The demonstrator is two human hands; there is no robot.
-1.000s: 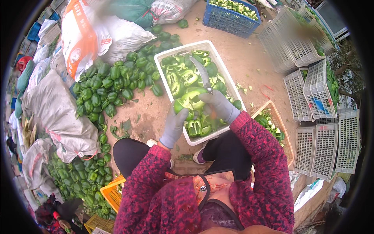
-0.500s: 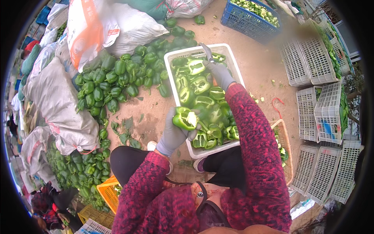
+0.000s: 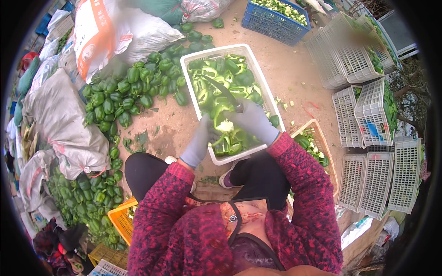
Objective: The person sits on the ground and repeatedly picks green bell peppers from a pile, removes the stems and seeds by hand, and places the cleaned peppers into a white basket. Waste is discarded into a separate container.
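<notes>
My left hand [image 3: 199, 141], in a grey glove, is closed on a cut green bell pepper [image 3: 222, 112] whose pale seed core faces up. The other grey glove, my right hand [image 3: 256, 123], grips a knife [image 3: 223, 90]; its dark curved blade points up and to the left. That hand is close beside the pepper, and its fingers partly hide the knife's handle. Both hands are over the near part of a white plastic crate [image 3: 189, 87]. Halved and opened green peppers [image 3: 239, 62] fill the crate, which stands on the ground between my feet.
Whole green peppers [image 3: 133, 87] lie heaped left of the crate, beside large white sacks [image 3: 69, 119]. Pepper scraps fill a blue crate [image 3: 276, 23] at the back and an orange crate [image 3: 328, 161] at my right. White crates [image 3: 363, 115] are stacked farther right.
My right hand and the knife have come back toward me, from the crate's far part to beside the held pepper. The left hand still holds a pepper.
</notes>
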